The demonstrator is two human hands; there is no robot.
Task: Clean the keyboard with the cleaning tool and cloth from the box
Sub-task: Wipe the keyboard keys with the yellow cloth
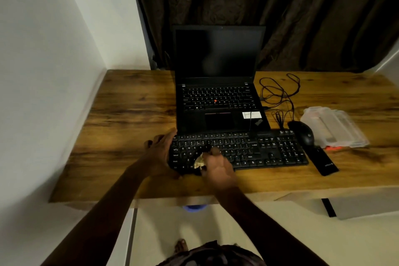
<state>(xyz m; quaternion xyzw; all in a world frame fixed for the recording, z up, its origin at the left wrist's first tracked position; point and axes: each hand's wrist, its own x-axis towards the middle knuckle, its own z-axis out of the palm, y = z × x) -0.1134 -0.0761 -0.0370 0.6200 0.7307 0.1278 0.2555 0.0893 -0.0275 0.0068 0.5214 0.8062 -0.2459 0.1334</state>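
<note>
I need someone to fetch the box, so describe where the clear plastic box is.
Start at the open laptop on the wooden desk. Go right, past the black mouse. The box lies there, the only see-through thing among black gear.

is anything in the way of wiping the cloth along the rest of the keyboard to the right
Nothing visible lies on the keys. The right hand holds the cloth on the keyboard near its left end. The mouse sits at the far right corner, beside the keyboard.
</note>
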